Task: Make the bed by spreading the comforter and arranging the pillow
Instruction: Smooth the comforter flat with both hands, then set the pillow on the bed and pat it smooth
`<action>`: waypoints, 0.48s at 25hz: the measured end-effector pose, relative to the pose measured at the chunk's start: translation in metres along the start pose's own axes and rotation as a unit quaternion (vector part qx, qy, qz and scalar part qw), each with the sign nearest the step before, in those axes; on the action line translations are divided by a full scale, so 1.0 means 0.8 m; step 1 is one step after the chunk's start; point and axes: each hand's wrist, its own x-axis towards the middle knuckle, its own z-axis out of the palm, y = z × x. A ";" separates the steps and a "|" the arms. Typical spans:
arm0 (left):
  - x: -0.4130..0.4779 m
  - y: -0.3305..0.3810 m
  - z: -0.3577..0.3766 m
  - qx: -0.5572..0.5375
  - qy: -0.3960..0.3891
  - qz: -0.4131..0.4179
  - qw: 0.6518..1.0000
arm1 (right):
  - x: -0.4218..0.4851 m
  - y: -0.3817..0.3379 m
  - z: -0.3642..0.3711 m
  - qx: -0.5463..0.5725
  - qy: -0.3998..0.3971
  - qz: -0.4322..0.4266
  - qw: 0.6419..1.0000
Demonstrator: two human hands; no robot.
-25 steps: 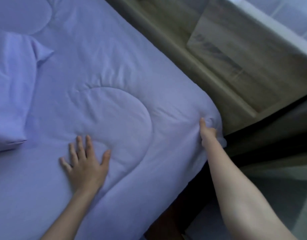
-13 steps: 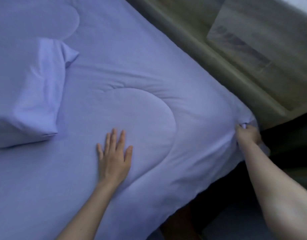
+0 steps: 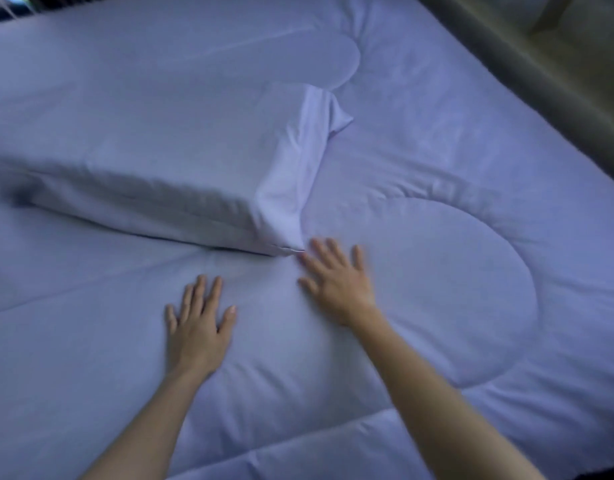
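Observation:
A lilac quilted comforter (image 3: 437,289) lies spread over the whole bed, with curved stitched seams. A matching lilac pillow (image 3: 160,161) lies on top of it at centre left, its loose cover end bunched toward the right. My left hand (image 3: 198,323) rests flat on the comforter, fingers spread, a little below the pillow. My right hand (image 3: 336,282) also lies flat with fingers spread, its fingertips just beside the pillow's near right corner. Neither hand holds anything.
A wooden bed frame edge (image 3: 541,88) runs along the upper right side of the bed. A strip of white slats (image 3: 7,10) shows at the top left corner. The dark floor gap (image 3: 603,474) shows at the bottom right.
My right hand let go of the comforter's corner at the bed edge and came to rest flat near the pillow. The view swung left, bringing the pillow to the centre.

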 end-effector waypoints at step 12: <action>-0.047 -0.112 -0.014 -0.026 -0.067 -0.137 0.988 | 0.128 -0.065 -0.105 0.550 0.143 0.379 0.730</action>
